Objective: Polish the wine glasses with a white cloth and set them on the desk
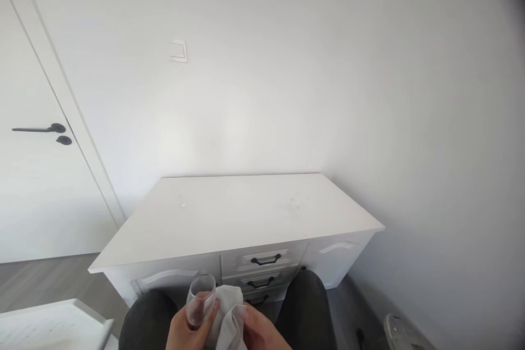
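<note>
At the bottom edge of the view, above my knees, my left hand (187,331) is wrapped round a clear drinking glass (200,299), which tilts with its rim up. My right hand (259,331) presses a white cloth (228,313) against the side of the glass. Both hands are closed and partly cut off by the frame's bottom edge.
A white cabinet (229,213) with black-handled drawers (266,260) stands against the wall in front of me. A white door with a black handle (41,130) is at the left. A white surface (49,325) lies at lower left, a pale object (404,333) on the floor at lower right.
</note>
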A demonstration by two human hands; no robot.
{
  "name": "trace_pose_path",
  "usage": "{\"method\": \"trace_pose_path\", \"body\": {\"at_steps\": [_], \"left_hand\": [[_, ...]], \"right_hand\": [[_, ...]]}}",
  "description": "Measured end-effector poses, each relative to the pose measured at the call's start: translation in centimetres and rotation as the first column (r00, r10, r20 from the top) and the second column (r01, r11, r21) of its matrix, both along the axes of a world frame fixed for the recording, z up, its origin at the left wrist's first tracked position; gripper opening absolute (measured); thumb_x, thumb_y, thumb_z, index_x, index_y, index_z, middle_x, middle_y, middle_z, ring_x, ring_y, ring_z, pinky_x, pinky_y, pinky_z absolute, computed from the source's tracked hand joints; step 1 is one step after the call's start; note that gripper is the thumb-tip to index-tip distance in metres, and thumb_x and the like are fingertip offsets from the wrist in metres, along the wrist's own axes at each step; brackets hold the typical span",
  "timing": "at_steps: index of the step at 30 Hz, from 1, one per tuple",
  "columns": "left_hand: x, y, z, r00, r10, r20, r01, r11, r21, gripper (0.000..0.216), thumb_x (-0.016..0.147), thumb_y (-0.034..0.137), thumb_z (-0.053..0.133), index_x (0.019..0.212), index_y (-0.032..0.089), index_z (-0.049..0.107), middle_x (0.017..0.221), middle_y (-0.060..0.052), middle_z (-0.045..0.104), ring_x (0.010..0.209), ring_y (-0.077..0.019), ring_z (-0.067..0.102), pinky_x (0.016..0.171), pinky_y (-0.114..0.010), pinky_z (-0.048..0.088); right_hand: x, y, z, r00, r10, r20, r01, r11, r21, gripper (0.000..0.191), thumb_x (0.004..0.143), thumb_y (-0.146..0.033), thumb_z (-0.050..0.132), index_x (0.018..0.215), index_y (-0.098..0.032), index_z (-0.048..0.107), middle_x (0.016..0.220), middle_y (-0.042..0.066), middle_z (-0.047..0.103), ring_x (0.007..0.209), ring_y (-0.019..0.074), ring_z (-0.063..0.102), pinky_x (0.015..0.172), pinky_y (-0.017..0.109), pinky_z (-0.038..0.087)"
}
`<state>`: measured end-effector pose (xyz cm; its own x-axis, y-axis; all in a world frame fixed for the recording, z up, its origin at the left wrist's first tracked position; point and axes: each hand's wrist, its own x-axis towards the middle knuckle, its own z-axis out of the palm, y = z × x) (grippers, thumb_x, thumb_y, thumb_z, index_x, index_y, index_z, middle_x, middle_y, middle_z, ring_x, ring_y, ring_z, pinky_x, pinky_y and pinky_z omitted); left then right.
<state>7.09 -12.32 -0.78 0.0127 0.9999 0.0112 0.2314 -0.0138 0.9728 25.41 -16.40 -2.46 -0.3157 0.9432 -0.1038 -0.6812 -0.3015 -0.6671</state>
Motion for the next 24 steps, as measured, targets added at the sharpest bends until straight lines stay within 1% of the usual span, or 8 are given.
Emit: {"method": "trace_pose_path", "body": {"at_steps": [3,5,8,11,12,16,21,24], "left_hand": [[1.2,0.6,1.1,0.998,-0.058,-0.027,0.058,0.998,0.007,0.048,0.072,0.069,0.077,0.084,0.023,0.083,0.083,-0.008,0.084,0.085,-0.0373,0.078,0.073,-0.037,0.063],[1.7,1.5,1.7,0.998,-0.016,-0.061,0.017,1.0,0.007,0.057,0.072,0.07,0.077,0.089,0.016,0.082,0.09,-0.011,0.084,0.094,-0.0393,0.078,0.081,-0.038,0.063],[1.9,2.9,2.1,0.997,0.019,-0.071,-0.016,0.999,0.038,0.071,0.07,0.072,0.076,0.106,0.011,0.08,0.104,-0.016,0.083,0.104,-0.0404,0.075,0.086,-0.04,0.062],[1.9,3.3,2.4,0.992,-0.11,-0.06,0.114,0.992,0.061,0.071,0.082,0.07,0.068,0.121,0.011,0.075,0.108,-0.015,0.081,0.103,-0.0352,0.075,0.089,-0.039,0.06],[2.0,3.1,2.4,0.986,-0.154,-0.066,0.158,0.985,0.066,0.068,0.086,0.069,0.065,0.121,0.012,0.075,0.105,-0.014,0.081,0.102,-0.0339,0.075,0.091,-0.039,0.06],[3.1,0.7,1.9,0.98,-0.197,-0.03,0.198,0.979,0.046,0.06,0.081,0.068,0.073,0.108,0.015,0.077,0.094,-0.01,0.08,0.093,-0.0314,0.074,0.083,-0.034,0.059],[5.4,-1.8,-0.3,0.923,-0.253,0.289,0.28,0.958,-0.055,0.06,0.071,0.069,0.082,0.094,0.015,0.073,0.087,-0.008,0.075,0.083,-0.027,0.071,0.073,-0.031,0.057],[6.0,-2.0,-0.9,0.903,-0.248,0.351,0.292,0.954,-0.076,0.055,0.067,0.063,0.088,0.089,0.015,0.071,0.084,-0.008,0.074,0.079,-0.0251,0.07,0.071,-0.03,0.055]], "right_hand": [[0.4,0.7,-0.9,0.981,-0.17,0.093,0.168,0.985,0.029,0.053,0.061,-0.046,0.096,0.101,-0.017,0.079,0.086,0.007,0.079,0.089,0.0295,0.072,0.086,0.038,0.051],[1.2,1.4,-1.3,0.938,-0.314,0.146,0.323,0.945,-0.045,0.051,0.052,-0.042,0.1,0.091,-0.015,0.08,0.08,0.007,0.079,0.084,0.0295,0.072,0.081,0.036,0.053],[3.5,2.1,-0.7,0.853,-0.488,0.183,0.518,0.832,-0.196,0.049,0.057,-0.047,0.096,0.091,-0.018,0.079,0.08,0.005,0.08,0.079,0.0276,0.072,0.068,0.031,0.052],[6.5,2.4,1.4,0.731,-0.586,0.349,0.673,0.704,-0.227,0.05,0.065,-0.047,0.093,0.106,-0.021,0.077,0.09,0.004,0.08,0.079,0.0254,0.071,0.061,0.029,0.05],[7.3,2.5,2.2,0.708,-0.606,0.363,0.694,0.693,-0.198,0.049,0.067,-0.043,0.092,0.108,-0.021,0.077,0.093,0.004,0.081,0.08,0.0253,0.071,0.06,0.028,0.049],[8.2,2.1,3.5,0.784,-0.568,0.249,0.609,0.781,-0.138,0.037,0.067,-0.027,0.086,0.101,-0.017,0.078,0.089,0.006,0.081,0.08,0.0265,0.071,0.062,0.029,0.05],[4.7,0.6,0.3,0.889,-0.444,0.108,0.457,0.87,-0.186,0.035,0.06,-0.026,0.087,0.092,-0.014,0.08,0.082,0.009,0.081,0.073,0.028,0.072,0.066,0.033,0.053],[3.6,-0.2,-1.2,0.913,-0.401,0.077,0.408,0.889,-0.208,0.042,0.055,-0.026,0.092,0.093,-0.014,0.081,0.08,0.009,0.081,0.073,0.0288,0.073,0.066,0.033,0.052]]}}
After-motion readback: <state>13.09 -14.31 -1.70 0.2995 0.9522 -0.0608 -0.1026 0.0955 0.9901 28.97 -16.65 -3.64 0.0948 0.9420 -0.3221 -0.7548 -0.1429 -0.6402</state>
